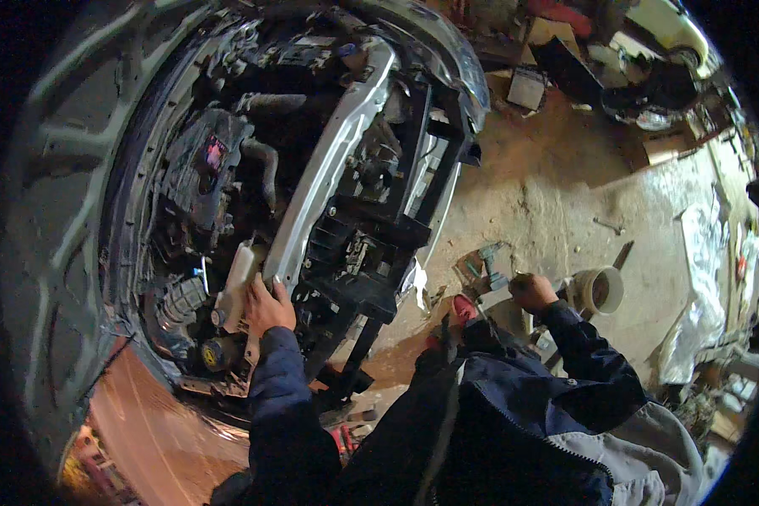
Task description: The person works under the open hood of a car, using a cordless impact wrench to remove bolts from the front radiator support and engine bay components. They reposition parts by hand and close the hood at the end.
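Observation:
In the open engine bay of a car, my left hand (270, 307) rests with its fingers apart at the lower end of the silver crossbar (316, 185). Its fingertips lie against the pale plastic reservoir (239, 277) beside the bar. My right hand (533, 293) is off to the right, over the floor and away from the car, with its fingers curled closed. Whatever those fingers hold, if anything, is hidden. Just beyond the right hand a cordless drill (491, 263) lies on the floor, and to its right is a light-coloured bucket (584, 282).
The raised hood (67, 169) stands along the left. Black front framework (413, 228) juts out between me and the engine (202, 169). A wrench (609, 226) lies on the dirty concrete floor. Crumpled plastic sheeting (696, 295) is at right, with boxes and clutter at the back right.

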A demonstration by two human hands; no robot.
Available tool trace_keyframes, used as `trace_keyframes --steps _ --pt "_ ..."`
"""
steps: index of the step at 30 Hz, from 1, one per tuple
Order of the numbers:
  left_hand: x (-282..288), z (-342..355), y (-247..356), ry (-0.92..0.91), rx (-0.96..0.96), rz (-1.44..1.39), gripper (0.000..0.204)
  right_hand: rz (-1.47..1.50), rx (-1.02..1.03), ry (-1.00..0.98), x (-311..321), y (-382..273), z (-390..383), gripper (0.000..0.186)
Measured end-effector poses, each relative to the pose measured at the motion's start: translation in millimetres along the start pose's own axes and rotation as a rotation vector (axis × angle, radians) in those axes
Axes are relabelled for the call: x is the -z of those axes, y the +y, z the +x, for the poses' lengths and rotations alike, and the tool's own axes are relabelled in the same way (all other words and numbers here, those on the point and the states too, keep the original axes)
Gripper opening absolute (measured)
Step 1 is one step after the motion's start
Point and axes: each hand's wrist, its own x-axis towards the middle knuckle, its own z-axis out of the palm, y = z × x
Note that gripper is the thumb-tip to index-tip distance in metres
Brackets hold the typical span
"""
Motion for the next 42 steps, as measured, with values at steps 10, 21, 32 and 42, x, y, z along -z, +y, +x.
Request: trace_keyframes --steps 10,21,32,42 --pt "1.9 1.3 6.9 -0.018 -0.001 0.045 0.048 0.889 -0.711 0.014 -214.9 132.9 -191.9 0.027" --pt "7.6 17.2 -7.7 -0.101 0.061 -0.026 0.036 0.792 -0.493 0.142 -215.9 143.8 -147.0 0.019" --pt "14.1 13.8 5.1 0.042 -0.019 -0.068 0.041 0.728 -0.276 0.241 -149.1 126.2 -81.4 0.026" --pt "1.6 27.7 -6.7 -0.210 0.047 -0.044 0.059 0.602 -0.538 0.114 -232.9 135.6 -138.0 0.040"
